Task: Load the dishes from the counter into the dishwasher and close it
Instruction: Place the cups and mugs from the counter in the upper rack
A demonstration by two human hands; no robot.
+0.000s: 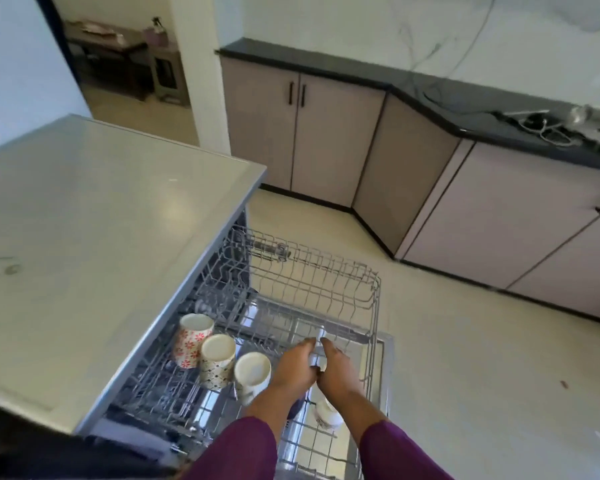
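Cup-setting is the step, I judge: my left grip (297, 365) and right grip (340, 368) both clasp a small white cup (318, 358) low in the pulled-out grey wire dishwasher rack (376, 306), steadying it among the tines. Three tall ceramic mugs (218, 360) lean at its nine o'clock.

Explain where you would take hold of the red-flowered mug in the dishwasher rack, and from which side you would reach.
Grip the red-flowered mug by its raised round end, coming from above. It leans tilted in the rack with that end up and free; the worktop crowds its left, a second mug its near side. No handle shows.
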